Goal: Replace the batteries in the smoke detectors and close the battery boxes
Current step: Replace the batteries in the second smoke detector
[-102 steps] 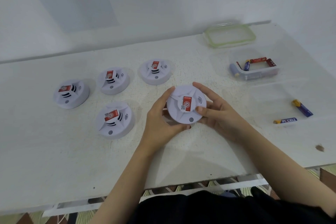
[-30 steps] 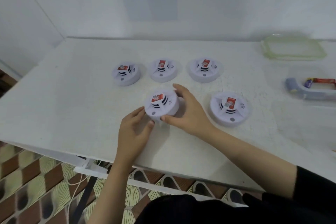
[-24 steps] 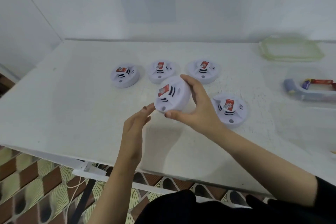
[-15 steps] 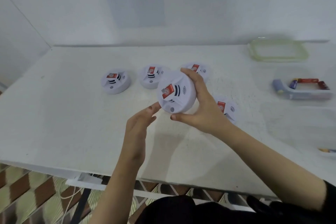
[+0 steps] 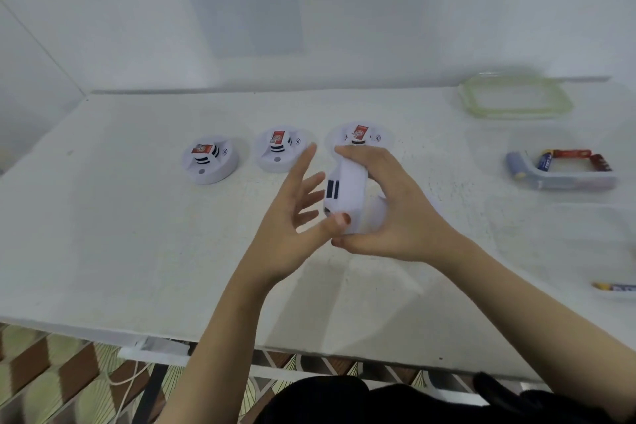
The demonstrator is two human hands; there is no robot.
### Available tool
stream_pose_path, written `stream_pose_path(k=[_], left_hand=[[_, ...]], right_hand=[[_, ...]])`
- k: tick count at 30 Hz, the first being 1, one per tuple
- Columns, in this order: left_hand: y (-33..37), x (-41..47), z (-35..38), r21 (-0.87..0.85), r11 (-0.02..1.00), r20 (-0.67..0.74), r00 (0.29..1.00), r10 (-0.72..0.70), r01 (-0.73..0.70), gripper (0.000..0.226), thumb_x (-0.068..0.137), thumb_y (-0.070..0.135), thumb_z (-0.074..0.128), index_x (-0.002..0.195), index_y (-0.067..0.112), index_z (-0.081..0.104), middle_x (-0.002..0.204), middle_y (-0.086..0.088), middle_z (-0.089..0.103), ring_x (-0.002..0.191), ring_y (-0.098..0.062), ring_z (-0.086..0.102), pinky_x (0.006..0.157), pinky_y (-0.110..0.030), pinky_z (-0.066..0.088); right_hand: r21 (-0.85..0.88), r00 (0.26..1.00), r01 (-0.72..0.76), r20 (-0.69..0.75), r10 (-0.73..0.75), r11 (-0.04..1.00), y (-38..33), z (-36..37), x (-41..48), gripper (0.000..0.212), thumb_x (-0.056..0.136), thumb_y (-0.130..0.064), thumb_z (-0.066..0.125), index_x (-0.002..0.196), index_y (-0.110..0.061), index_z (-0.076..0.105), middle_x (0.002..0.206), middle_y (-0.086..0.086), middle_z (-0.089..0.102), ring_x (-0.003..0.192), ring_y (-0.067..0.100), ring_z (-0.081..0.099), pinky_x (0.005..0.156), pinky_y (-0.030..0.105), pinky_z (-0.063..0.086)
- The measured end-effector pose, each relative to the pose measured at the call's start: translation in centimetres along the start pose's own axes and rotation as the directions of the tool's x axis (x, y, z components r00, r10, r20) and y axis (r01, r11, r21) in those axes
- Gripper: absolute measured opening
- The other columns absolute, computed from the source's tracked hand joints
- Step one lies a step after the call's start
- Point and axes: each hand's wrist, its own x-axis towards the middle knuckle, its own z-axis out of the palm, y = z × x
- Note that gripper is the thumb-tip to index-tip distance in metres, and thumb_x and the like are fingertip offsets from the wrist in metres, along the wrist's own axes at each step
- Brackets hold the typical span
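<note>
White, black-slotted smoke detector [image 5: 346,191] edge-on in grip of right hand [image 5: 404,217]; left hand [image 5: 287,220] splayed.

The light is cool, even and fairly bright, and falls from above. Below the smoke detector [image 5: 347,193], toward the camera, the arms lay a pale, soft-edged shadow on the table [image 5: 103,251]. Just left of the detector, the left hand [image 5: 292,217] smears at its fingertips (motion blur). Far to the detector's right, the battery container [image 5: 564,169] and the lid [image 5: 516,98] look streaked and soft. Above it, the print on the wall sheet [image 5: 247,0] is unreadable. Out from the detector toward the picture's edges, the table's far edge bows and the wall corner leans with wide-lens warp.
</note>
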Motion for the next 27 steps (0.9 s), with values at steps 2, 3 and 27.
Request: stream_pose_path(k=[2, 3, 27], left_hand=[[0.3, 0.6, 0.1, -0.043, 0.999, 0.062, 0.998, 0.014, -0.011, 0.094, 0.064, 0.044, 0.078, 0.144, 0.051, 0.029, 0.137, 0.001, 0.057, 0.121, -0.017, 0.059, 0.097, -0.041, 0.052], [0.4, 0.8, 0.2, -0.066, 0.998, 0.073, 0.997, 0.022, -0.017, 0.094, 0.063, 0.039, 0.079, 0.144, 0.047, 0.032, 0.130, -0.001, 0.062, 0.115, -0.019, 0.063, 0.093, -0.040, 0.054], [-0.9, -0.3, -0.9, -0.153, 0.988, 0.134, 0.990, 0.051, -0.030, 0.094, 0.063, 0.018, 0.082, 0.145, 0.023, 0.038, 0.141, 0.007, 0.055, 0.131, -0.013, 0.050, 0.090, -0.025, 0.052]], right_hand=[[-0.004, 0.998, -0.014, 0.059, 0.014, 1.000, 0.0, 0.0, -0.2, 0.099, 0.061, -0.027, 0.086, 0.141, -0.029, 0.027, 0.136, -0.010, 0.040, 0.126, 0.007, 0.041, 0.101, 0.023, 0.038], [0.002, 0.997, -0.021, 0.075, 0.021, 1.000, -0.1, 0.1, -0.4, 0.101, 0.061, -0.029, 0.086, 0.142, -0.029, 0.025, 0.138, -0.013, 0.038, 0.127, 0.007, 0.040, 0.102, 0.025, 0.038], [-0.003, 0.992, -0.056, 0.109, 0.056, 0.998, 0.9, -2.2, -2.3, 0.094, 0.058, -0.034, 0.087, 0.137, -0.042, 0.036, 0.136, -0.025, 0.042, 0.128, -0.001, 0.038, 0.105, 0.026, 0.035]])
